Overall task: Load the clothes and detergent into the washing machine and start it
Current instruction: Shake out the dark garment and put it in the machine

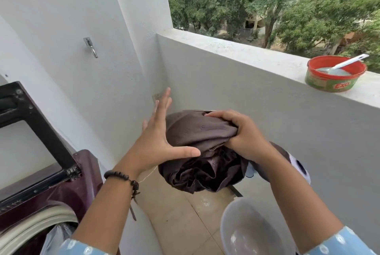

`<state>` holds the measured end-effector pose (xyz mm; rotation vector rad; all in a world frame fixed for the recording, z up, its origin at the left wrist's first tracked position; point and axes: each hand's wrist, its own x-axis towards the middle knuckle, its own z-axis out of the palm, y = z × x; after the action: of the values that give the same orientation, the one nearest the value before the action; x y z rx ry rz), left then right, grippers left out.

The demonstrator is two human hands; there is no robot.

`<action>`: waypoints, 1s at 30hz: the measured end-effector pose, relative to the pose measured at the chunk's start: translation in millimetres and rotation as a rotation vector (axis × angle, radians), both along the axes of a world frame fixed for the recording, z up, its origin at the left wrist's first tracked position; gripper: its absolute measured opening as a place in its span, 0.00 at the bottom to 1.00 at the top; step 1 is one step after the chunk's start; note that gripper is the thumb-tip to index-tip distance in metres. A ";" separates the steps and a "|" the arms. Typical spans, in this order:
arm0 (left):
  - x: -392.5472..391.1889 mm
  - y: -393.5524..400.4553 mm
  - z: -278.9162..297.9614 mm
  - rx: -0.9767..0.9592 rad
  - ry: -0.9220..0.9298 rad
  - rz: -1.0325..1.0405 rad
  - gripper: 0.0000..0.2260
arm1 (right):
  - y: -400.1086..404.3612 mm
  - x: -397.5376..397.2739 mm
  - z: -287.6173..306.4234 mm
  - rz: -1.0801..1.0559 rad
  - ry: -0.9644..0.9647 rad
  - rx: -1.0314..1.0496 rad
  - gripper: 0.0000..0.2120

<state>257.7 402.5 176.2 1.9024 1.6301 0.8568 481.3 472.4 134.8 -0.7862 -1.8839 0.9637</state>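
Note:
A bunched dark brown garment (202,158) hangs in the air at mid-frame. My right hand (240,133) grips its top fold from the right. My left hand (158,131) has straight, spread fingers, with the thumb against the cloth's left side. The maroon top-loading washing machine (67,189) stands at the lower left, its lid (30,127) raised and some pale laundry showing in the drum (53,238). A red-rimmed green detergent tub (335,76) with a white scoop (347,62) in it sits on the parapet at the right.
A clear plastic basin (253,232) sits on the tiled floor below my right arm. The grey parapet wall (246,94) runs along the right. A metal tap (90,46) sticks out of the white wall on the left. Trees lie beyond.

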 end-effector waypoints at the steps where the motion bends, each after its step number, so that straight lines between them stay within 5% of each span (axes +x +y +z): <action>1: 5.6 1.0 -3.3 -0.054 0.117 -0.039 0.63 | -2.4 -2.2 2.1 0.013 -0.053 0.051 0.27; 3: 14.7 3.2 -14.8 -0.107 0.159 -0.092 0.59 | -6.0 -3.2 6.8 0.034 -0.098 0.097 0.28; 7: 24.7 5.7 -35.9 0.078 0.017 -0.012 0.33 | -8.0 2.9 9.4 0.043 -0.039 0.029 0.29; 10: 31.0 8.3 -42.5 0.139 -0.138 0.089 0.27 | 1.5 15.1 2.5 0.074 -0.079 -0.092 0.38; 19: 37.8 13.4 -37.1 0.163 -0.728 0.303 0.25 | 24.2 63.2 -24.0 0.145 0.119 -0.482 0.52; 30: 43.6 -5.4 -31.8 0.227 -0.982 0.535 0.23 | 45.6 22.0 -29.3 0.490 0.034 -0.589 0.51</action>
<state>301.3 397.2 144.4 0.8262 1.3903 1.8688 503.3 518.0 105.4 -0.6289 -1.8104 1.8800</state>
